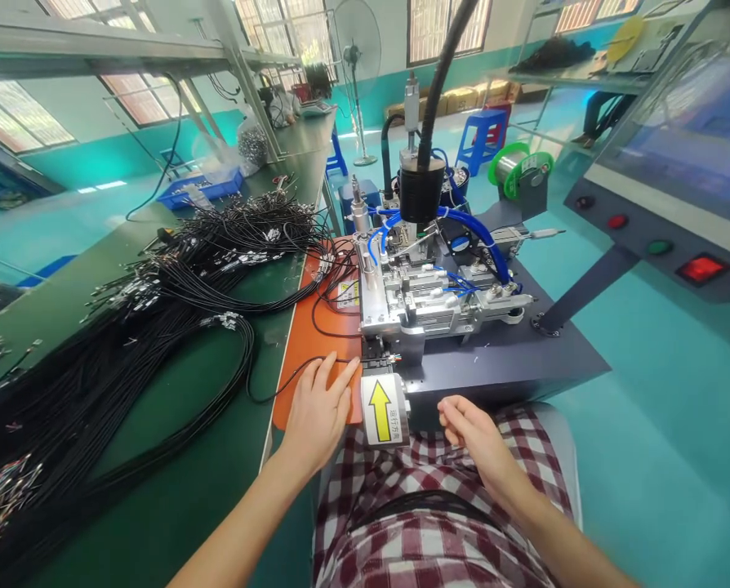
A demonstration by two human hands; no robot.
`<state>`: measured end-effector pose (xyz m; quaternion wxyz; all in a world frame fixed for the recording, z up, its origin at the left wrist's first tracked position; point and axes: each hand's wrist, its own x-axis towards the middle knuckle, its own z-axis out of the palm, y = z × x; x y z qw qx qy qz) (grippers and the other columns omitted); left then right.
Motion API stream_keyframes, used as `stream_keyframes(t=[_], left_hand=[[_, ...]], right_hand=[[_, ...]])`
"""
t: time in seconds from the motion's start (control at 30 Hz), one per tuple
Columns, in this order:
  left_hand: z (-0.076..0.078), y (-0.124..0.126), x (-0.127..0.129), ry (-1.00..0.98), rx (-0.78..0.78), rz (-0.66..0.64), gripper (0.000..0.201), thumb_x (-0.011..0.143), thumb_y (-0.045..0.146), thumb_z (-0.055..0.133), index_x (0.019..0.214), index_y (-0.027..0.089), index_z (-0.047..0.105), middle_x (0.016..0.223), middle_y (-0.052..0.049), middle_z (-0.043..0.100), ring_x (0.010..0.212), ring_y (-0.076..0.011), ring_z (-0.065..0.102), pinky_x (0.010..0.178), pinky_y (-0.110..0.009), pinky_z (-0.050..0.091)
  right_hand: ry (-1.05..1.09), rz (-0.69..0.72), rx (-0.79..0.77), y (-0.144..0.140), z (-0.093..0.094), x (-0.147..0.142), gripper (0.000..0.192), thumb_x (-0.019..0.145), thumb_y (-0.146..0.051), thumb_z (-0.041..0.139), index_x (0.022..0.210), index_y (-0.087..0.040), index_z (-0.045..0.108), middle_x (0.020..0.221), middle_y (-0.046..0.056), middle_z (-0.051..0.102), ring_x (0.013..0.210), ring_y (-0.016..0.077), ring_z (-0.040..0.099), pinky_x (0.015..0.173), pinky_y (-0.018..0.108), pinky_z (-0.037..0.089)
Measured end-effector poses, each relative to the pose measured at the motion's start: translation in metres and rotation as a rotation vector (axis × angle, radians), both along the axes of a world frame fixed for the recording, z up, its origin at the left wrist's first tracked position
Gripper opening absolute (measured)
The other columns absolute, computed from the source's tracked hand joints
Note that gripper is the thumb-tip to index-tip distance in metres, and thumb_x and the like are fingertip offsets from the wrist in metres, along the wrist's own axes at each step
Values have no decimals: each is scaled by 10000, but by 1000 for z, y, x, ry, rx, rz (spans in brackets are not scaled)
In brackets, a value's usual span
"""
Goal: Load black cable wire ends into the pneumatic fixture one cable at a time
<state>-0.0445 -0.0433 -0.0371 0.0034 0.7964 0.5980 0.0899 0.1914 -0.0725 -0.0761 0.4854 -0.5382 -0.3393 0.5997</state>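
Note:
My left hand (322, 408) lies on the orange mat (297, 351) with its fingers stretched out. Its fingertips rest at a thin black cable (291, 377) that runs into the front of the machine (444, 302). Small coloured wire ends (394, 358) stick out past the black holder there. My right hand (472, 429) hovers above my lap, to the right of a metal block bearing a yellow arrow label (380, 408). Thumb and fingers of that hand are pinched together; whether anything is between them is hidden.
Bundles of black cables (218, 269) cover much of the green bench (126, 523) on the left. A blue tray (199, 192) stands farther back. A control panel with buttons (659, 237) overhangs on the right, near a green wire spool (518, 171). A thick black hose (442, 82) hangs over the machine.

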Motion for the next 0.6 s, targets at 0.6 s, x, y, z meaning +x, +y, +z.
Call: stream_keyframes(t=[0.6], left_hand=[[-5, 3, -4, 20, -5, -1, 471, 942, 221, 343, 1396, 306, 432, 1418, -106, 387, 1270, -321, 345, 1000, -523, 412]], right_hand=[[41, -40, 52, 78, -9, -51, 344, 673, -492, 713, 620, -183, 572, 532, -59, 486, 448, 86, 390, 451, 246, 298]])
